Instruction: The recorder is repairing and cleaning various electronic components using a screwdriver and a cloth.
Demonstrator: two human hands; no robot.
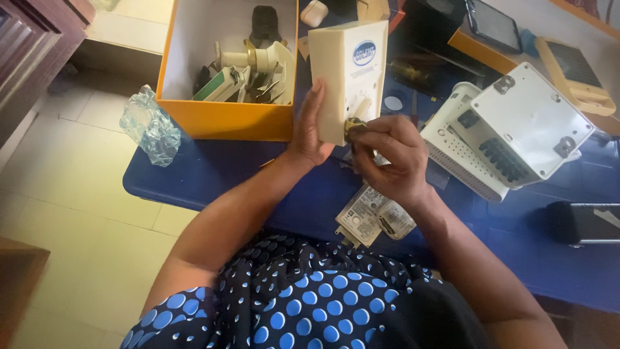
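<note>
One crumpled clear plastic bag (150,126) hangs off the left edge of the blue desk (213,174). Beside it stands one orange box (226,119) with a white inside; it holds a jumble of small parts, among them a cream plastic spool, a green-and-white piece and a black clip, too tangled to count. One cream plastic casing (349,71) with a blue oval label is held upright above the desk, just right of the box. The left hand (310,129) lies flat and open against the casing's left side, fingers straight and pointing up, bracing it. The right hand (391,158) is curled, its fingertips pinched on a small brass-coloured part (354,127) at the casing's lower corner. Below the hands one flat metal drive (371,216) rests on the desk. Further right lie one white perforated device (510,132) and one yellow unit (575,74).
</note>
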